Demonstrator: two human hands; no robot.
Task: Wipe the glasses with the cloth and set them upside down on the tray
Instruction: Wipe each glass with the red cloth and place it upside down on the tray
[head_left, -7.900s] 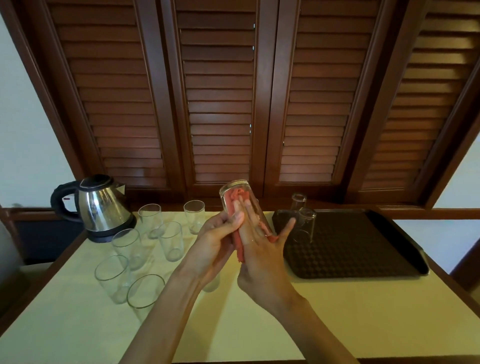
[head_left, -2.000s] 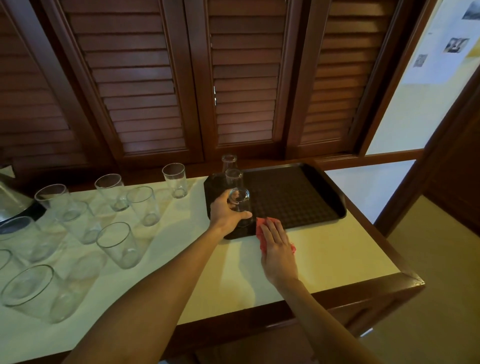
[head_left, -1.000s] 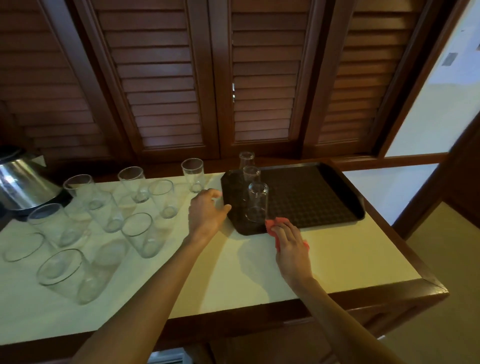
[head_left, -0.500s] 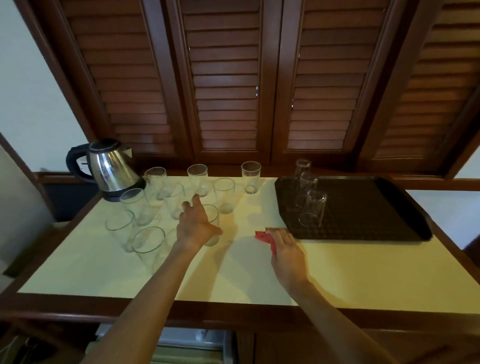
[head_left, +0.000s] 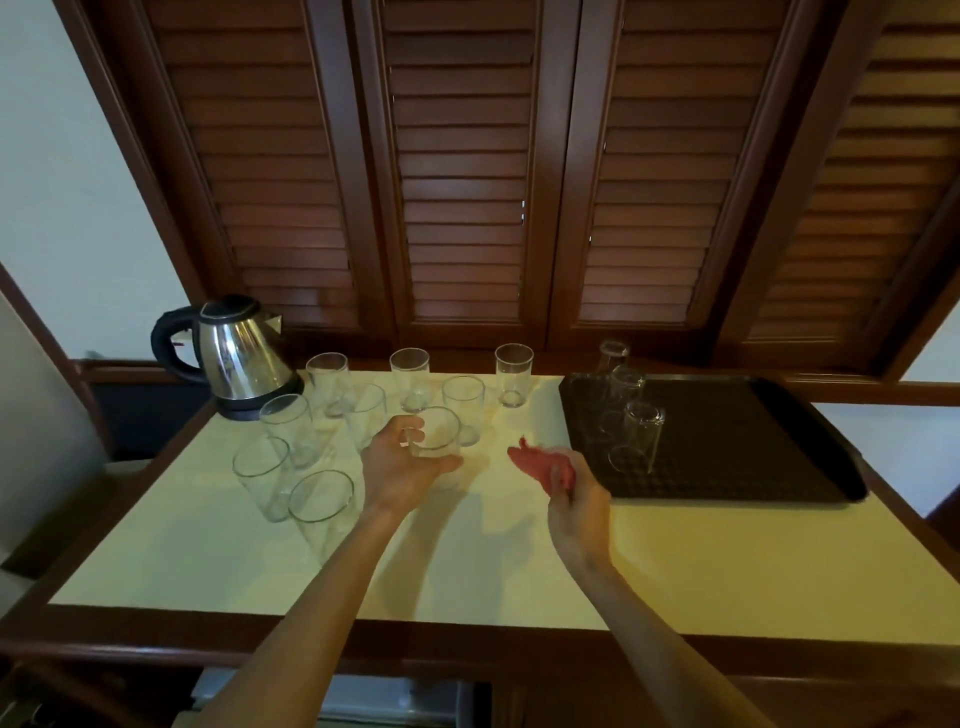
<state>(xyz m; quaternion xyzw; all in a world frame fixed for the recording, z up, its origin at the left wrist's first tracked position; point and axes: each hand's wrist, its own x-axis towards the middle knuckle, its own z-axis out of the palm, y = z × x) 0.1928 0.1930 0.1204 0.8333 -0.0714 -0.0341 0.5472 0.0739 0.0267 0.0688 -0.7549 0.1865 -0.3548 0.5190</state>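
Note:
My left hand (head_left: 402, 467) grips a clear glass (head_left: 438, 435), mouth up, just above the cream tabletop. My right hand (head_left: 574, 493) holds the red cloth (head_left: 537, 463) lifted off the table, left of the tray. The dark tray (head_left: 748, 441) lies at the right; three glasses stand upside down along its left side, the nearest one (head_left: 638, 436) closest to my right hand. Several more upright glasses (head_left: 322, 499) stand at the left and back of the table.
A steel kettle (head_left: 236, 356) with a black handle stands at the back left, next to the glasses. Brown louvred shutters (head_left: 467, 182) close off the back. The table's wooden front edge (head_left: 467, 639) runs below my arms.
My left hand left the upside-down glass on the tray, moved left and closed round an upright glass. My right hand lifted the cloth off the table. The camera swung left.

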